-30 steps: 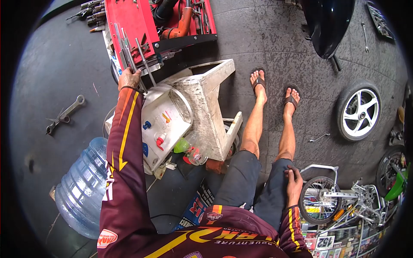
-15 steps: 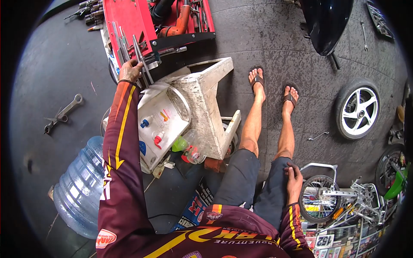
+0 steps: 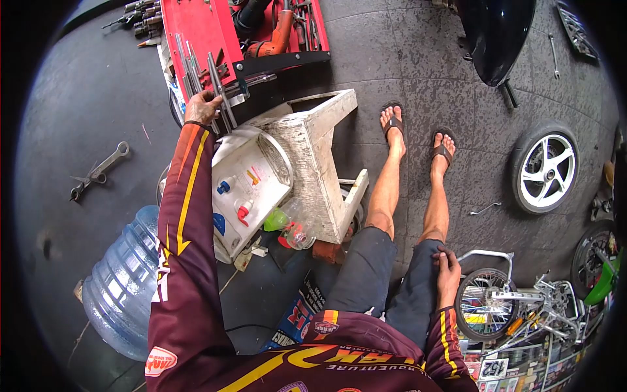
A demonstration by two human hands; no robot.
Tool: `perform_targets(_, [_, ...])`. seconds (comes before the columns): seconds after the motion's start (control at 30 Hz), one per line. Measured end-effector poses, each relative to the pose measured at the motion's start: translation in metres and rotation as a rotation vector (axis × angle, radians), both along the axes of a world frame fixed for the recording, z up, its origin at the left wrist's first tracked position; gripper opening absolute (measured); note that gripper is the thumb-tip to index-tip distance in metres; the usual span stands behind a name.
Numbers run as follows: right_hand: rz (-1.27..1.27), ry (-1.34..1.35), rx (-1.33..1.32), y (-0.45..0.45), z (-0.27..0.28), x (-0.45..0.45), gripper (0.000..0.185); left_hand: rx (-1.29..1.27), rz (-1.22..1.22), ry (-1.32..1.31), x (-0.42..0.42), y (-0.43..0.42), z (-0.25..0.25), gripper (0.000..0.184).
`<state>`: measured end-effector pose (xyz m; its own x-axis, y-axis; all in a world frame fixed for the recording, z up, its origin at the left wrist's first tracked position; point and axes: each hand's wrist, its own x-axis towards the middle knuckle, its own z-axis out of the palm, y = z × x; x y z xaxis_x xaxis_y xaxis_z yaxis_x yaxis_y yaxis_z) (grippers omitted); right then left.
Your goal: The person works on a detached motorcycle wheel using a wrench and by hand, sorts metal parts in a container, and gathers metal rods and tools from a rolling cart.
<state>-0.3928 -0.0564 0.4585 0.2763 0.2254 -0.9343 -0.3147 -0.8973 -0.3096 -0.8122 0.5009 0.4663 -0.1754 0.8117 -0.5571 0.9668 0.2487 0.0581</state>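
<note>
My left hand (image 3: 204, 108) is at the side of the red tool cart (image 3: 196, 32), its fingers curled against a long metal rod-shaped tool (image 3: 220, 85). Several similar slim metal rods (image 3: 188, 68) stand beside it in a row. The tool's lower part is partly hidden behind my fingers. My right hand (image 3: 448, 273) lies on my thigh over the dark shorts, holding nothing, its fingers loosely bent and a little apart.
An orange power tool (image 3: 277, 38) lies in the cart. Below stand a white water dispenser (image 3: 274, 157), a worn white stool (image 3: 320, 130) and a blue water jug (image 3: 124, 281). A wheel (image 3: 547, 168) and a wrench (image 3: 554, 55) lie on the floor.
The whole view has shifted slightly. My left hand remains at the metal rods, and my right hand stays on my thigh.
</note>
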Motion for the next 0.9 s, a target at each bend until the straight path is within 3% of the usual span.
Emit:
perform_targets(0.27, [0.007, 0.000, 0.034, -0.003, -0.003, -0.001, 0.027, -0.119, -0.004, 0.071, 0.026, -0.004, 0.025, 0.038])
perform_targets(0.37, [0.013, 0.000, 0.052, -0.005, -0.006, -0.001, 0.027, 0.011, 0.153, -0.011, 0.014, 0.000, 0.032, 0.033])
perform_targets(0.5, [0.018, -0.005, 0.064, -0.006, -0.006, -0.002, 0.028, 0.256, 0.115, 0.245, -0.066, 0.018, 0.022, 0.027])
perform_targets(0.6, [0.050, -0.003, 0.072, -0.005, -0.008, -0.003, 0.029, 0.209, 0.081, 0.353, -0.071, 0.015, 0.035, 0.027])
perform_targets(0.77, [0.060, 0.004, 0.087, -0.003, -0.009, -0.004, 0.030, 0.157, -0.030, 0.311, -0.055, 0.002, 0.029, 0.027])
perform_targets(0.9, [0.075, 0.003, 0.065, -0.005, -0.013, -0.006, 0.029, 0.124, 0.059, 0.486, -0.008, -0.005, 0.036, 0.031])
